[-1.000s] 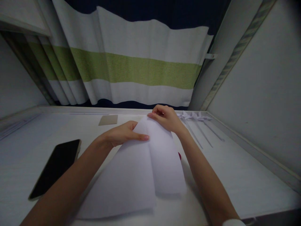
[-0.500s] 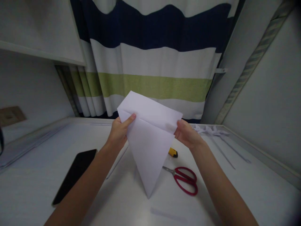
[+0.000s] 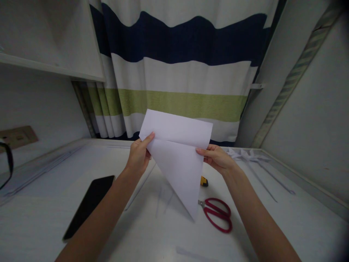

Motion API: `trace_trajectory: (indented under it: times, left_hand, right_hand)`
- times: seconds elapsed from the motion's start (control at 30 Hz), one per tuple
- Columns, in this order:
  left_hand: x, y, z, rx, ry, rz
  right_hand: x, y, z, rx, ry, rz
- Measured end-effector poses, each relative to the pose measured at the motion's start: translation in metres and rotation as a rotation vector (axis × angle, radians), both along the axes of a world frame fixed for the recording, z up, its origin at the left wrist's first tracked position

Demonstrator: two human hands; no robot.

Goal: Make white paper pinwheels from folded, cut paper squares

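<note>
A folded white sheet of paper (image 3: 177, 156) is held up in the air above the white desk (image 3: 152, 233), its folded triangle pointing down. My left hand (image 3: 139, 158) pinches its left edge, thumb on the front. At the paper's right edge my right hand (image 3: 216, 158) grips it with closed fingers. Red-handled scissors (image 3: 216, 214) lie on the desk just below and to the right of the paper's tip.
A black phone (image 3: 89, 205) lies face up on the desk at the left. A small yellow object (image 3: 204, 181) sits behind the paper. Thin white paper strips (image 3: 256, 163) lie at the back right. A striped curtain (image 3: 177, 72) hangs behind the desk.
The paper was lying on the desk under both hands; it is now lifted and held upright. In the last half second its lower tip swung to the right, uncovering less of the scissors.
</note>
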State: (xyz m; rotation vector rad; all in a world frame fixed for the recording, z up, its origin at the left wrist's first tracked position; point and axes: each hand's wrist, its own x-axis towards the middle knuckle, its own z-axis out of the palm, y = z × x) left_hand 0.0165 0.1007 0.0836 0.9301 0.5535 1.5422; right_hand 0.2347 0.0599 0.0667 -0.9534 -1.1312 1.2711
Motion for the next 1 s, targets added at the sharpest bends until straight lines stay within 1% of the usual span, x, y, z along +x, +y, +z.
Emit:
trace_trajectory:
  times: [0.47,0.67,1.0]
  left_hand:
    - [-0.002,0.010,-0.005,0.031,-0.001,0.002]
    - [-0.004,0.014,-0.007,0.020,-0.014,0.023]
    - [-0.002,0.013,-0.007,0.011,-0.011,0.006]
  right_hand:
    - [0.004,-0.001,0.001,-0.013,-0.008,0.053]
    - [0.010,0.001,0.001,-0.026,0.005,0.036]
    - [0.010,-0.003,0.005,-0.019,-0.022,-0.012]
